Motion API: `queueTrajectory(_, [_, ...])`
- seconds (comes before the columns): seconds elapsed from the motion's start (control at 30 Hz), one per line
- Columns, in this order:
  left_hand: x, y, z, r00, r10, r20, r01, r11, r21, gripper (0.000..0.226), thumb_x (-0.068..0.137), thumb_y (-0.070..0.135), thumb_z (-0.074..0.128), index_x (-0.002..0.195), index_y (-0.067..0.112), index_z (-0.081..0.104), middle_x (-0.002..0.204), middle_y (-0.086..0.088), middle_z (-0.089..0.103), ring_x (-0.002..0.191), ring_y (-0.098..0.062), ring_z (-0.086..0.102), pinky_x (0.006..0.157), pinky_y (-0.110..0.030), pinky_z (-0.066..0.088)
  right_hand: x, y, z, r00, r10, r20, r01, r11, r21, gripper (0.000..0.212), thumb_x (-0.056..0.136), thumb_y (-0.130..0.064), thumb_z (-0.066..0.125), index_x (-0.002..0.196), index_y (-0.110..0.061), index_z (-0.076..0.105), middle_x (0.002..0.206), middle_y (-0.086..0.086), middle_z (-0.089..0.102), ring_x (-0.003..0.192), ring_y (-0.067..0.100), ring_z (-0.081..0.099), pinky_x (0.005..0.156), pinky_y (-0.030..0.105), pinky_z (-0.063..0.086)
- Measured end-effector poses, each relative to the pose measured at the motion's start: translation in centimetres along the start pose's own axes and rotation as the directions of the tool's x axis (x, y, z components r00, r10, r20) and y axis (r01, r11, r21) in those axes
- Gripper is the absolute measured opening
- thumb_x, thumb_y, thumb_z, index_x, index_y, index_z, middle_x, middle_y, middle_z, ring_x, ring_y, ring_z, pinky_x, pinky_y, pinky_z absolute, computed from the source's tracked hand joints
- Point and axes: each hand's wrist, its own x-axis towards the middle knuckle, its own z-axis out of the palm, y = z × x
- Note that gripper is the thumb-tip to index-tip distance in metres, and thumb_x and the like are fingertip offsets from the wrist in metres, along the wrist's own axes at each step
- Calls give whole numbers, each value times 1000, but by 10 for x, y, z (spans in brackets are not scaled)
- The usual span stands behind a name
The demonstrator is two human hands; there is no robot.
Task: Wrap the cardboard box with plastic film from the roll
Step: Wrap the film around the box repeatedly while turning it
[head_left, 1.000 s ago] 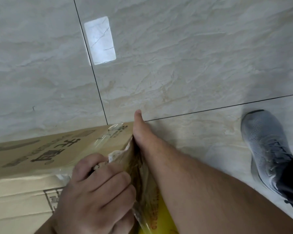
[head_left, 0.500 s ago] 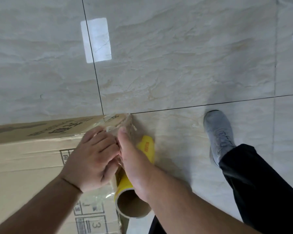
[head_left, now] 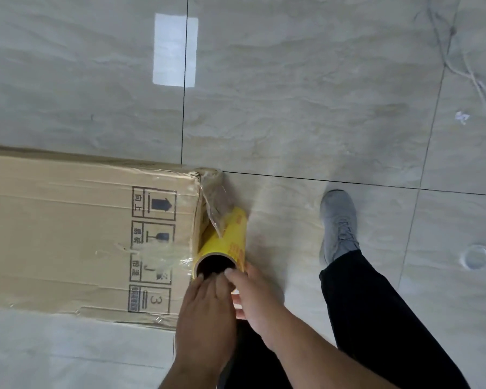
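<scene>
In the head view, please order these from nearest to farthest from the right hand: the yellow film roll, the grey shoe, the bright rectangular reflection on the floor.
1. Yellow film roll: at the right hand's fingertips, beside the cardboard box end.
2. Grey shoe: on the floor, further right and ahead.
3. Bright rectangular reflection: far ahead, on the floor tiles.

The floor point(head_left: 306, 80) is laid in large glossy beige tiles veined like marble; thin dark grout lines point(head_left: 183, 80) cross it; a bright rectangular reflection of light point(head_left: 174, 49) lies on the polished surface at upper left.
</scene>
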Motion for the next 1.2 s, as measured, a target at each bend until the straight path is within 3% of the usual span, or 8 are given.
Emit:
queueTrajectory(0.13, [1, 7, -12, 994, -101, 50, 94, 987, 127, 56, 94, 29, 48, 151, 30, 46, 146, 7, 52, 145, -19, 36, 117, -49, 16, -11, -10, 18, 985, -121, -123, 73, 938, -339, 34, 101, -30, 56, 135, -27, 51, 109, -7, 67, 88, 4, 62, 65, 10, 42])
queueTrajectory(0.33, [-5, -15, 1, 982, -24, 187, -12, 981, 192, 62, 67, 13, 69, 129, 17, 68, 119, -1, 69, 114, -26, 60, 85, -45, 44, 9, -17, 26, 955, -224, -196, 6, 672, -741, 33, 105, -19, 52, 135, -5, 49, 131, 14, 64, 123, 32, 61, 88, 31, 46])
queueTrajectory(0.47, [1, -16, -3, 998, 32, 58, -48, 951, 304, 63, 77, 5, 35, 137, 16, 53, 129, -3, 58, 125, -26, 48, 94, -43, 36, 13, -31, 27, 977, -207, -48, 35, 376, -926, 30, 102, -26, 58, 125, -9, 69, 111, 5, 69, 108, 25, 64, 82, 27, 44])
queueTrajectory(0.57, [-4, -2, -5, 995, 29, 93, -57, 945, 322, 55, 89, 8, 40, 144, 13, 43, 134, -6, 56, 128, -28, 46, 100, -43, 34, 15, -34, 22, 972, -232, -38, 88, 509, -856, 29, 102, -16, 52, 125, -4, 66, 88, 0, 59, 78, 19, 61, 77, 29, 54])
queueTrajectory(0.67, [-17, 3, 2, 996, -8, 87, -10, 978, 207, 59, 92, 14, 49, 150, 17, 38, 146, -1, 51, 136, -23, 42, 104, -39, 34, 9, -22, 19, 935, -348, -64, 75, 373, -925, 35, 100, -12, 52, 134, -1, 53, 122, 13, 65, 111, 31, 66, 81, 36, 50])
queueTrajectory(0.8, [-22, -21, 3, 997, 78, -19, -78, 997, -7, 68, 83, 14, 65, 147, 27, 48, 141, 10, 56, 131, -15, 49, 97, -31, 38, -3, 13, 21, 859, -483, -169, 157, 563, -811, 42, 104, -37, 50, 135, -11, 44, 127, 12, 62, 114, 35, 64, 82, 38, 51])
queueTrajectory(1.03, [-14, -64, -9, 917, 105, -385, -210, 947, -242, 31, 77, 0, 66, 98, 20, 77, 96, 3, 74, 93, -19, 64, 82, -34, 53, 23, 53, 48, 929, -204, -307, 182, 978, -101, 85, 84, -49, 56, 159, -38, 18, 138, 8, 60, 114, 34, 68, 93, 50, 60])
queueTrajectory(1.2, [29, -76, -47, 866, 287, -410, -330, 943, -37, 55, 84, -4, 62, 136, 12, 62, 141, -11, 60, 131, -31, 52, 111, -40, 39, 39, 41, 50, 896, -248, -367, 163, 955, -248, 74, 80, -14, 58, 149, -27, 36, 123, 10, 60, 106, 34, 63, 86, 47, 62])
